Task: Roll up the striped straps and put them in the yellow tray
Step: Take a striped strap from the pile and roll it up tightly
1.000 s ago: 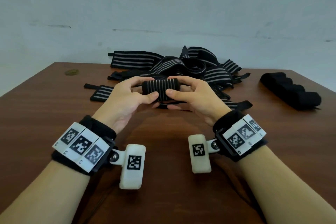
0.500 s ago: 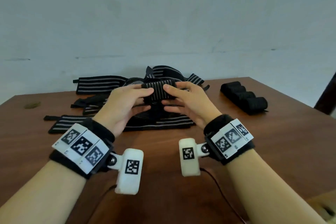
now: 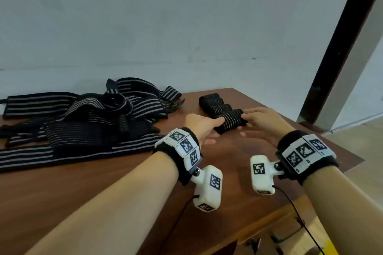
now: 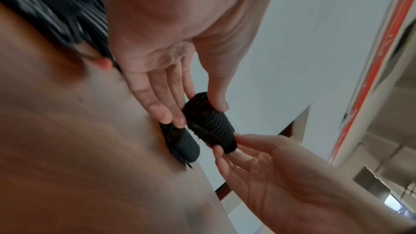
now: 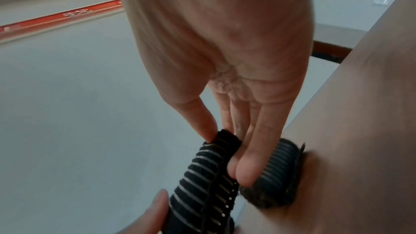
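- My left hand (image 3: 200,125) and right hand (image 3: 263,122) pinch the rolled strap (image 3: 231,121) by its two ends, thumb on top, fingers under.
- Roll's long axis runs 9-to-3 btwn my palms, slightly tilted; both hands equally near.
- It hovers just beside the row of finished rolls (image 3: 215,103), which lies at 12 from it (nearest one nearly touching, can't tell for sure).
- Yellow tray: not clearly in view; only a yellow patch at the head view's bottom right edge, approx 5 o'clock, can't tell what it is.
- Loose striped straps (image 3: 83,116) piled at 9-10 o'clock.
- Brown wooden table (image 3: 103,188), pale wall behind, dark door frame (image 3: 339,43) at 2.
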The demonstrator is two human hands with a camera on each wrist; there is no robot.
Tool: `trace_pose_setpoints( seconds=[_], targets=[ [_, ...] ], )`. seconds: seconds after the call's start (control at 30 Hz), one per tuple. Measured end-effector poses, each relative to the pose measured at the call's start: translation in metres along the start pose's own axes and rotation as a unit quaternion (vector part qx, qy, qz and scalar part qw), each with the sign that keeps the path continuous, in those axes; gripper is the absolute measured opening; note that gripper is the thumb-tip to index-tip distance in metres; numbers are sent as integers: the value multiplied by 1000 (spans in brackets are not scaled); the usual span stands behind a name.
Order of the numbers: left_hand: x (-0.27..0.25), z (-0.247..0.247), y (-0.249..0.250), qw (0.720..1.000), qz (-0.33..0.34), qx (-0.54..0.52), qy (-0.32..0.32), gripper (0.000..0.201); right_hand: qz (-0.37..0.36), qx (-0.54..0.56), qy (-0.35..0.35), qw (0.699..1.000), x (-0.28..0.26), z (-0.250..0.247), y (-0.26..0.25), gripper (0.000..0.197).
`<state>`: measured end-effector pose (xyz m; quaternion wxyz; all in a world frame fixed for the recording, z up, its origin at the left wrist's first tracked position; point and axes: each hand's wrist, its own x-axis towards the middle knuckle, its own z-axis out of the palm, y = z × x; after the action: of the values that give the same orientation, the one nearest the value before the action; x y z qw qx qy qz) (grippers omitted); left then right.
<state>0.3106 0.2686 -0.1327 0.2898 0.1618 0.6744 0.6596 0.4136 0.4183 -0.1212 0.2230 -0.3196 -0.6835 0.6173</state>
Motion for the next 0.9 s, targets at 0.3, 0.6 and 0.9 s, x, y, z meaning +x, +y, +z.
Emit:
trace_pose_setpoints(
  seconds=[0.3,0.6,0.9],
  targets=[
    [25,36,-16,979,-124,-102,-121,39,29,-100,48,993,39,-37,22,8],
    [37,41,-18,975,-105,-129,-144,56,63,-59,45,995,56,-30,22,12],
    [13,-45,9,989,-39,-60,-132,43,-125,-287,149,938,56,8,-7,17]
  ],
)
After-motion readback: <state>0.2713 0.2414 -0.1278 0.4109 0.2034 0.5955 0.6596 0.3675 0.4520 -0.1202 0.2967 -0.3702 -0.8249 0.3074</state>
